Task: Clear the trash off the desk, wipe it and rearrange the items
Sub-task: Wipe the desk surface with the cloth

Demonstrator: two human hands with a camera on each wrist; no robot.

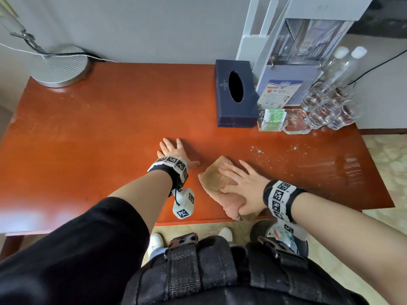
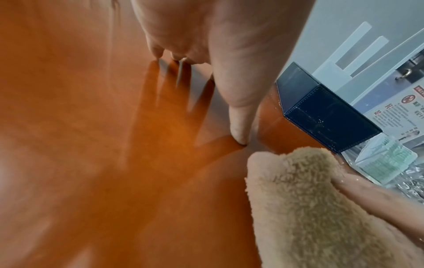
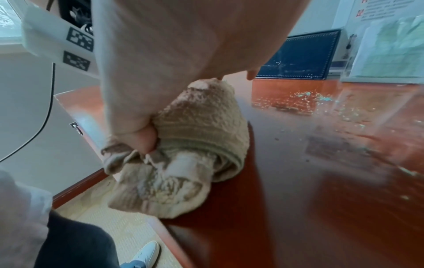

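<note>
Right hand [image 1: 243, 186] fingers are lying spread over the beige cloth [image 1: 217, 179], thumb curling under its edge, low centre-right on the desk [image 1: 110, 119]. Left hand [image 1: 174, 151] is pressing flat, fingers splayed, just left of it. Crumbs [image 1: 262, 151] are lying further right.

Left hand [image 1: 174, 151] flat (fingers spread), right hand [image 1: 244, 186] palm-down, thumb curled.

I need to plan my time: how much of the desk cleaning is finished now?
No large trash shows on the desk. Wiping is in hand: the right hand presses the cloth near the front edge while the left hand lies flat. Crumbs remain, and the tissue box and glasses look unarranged.
</note>
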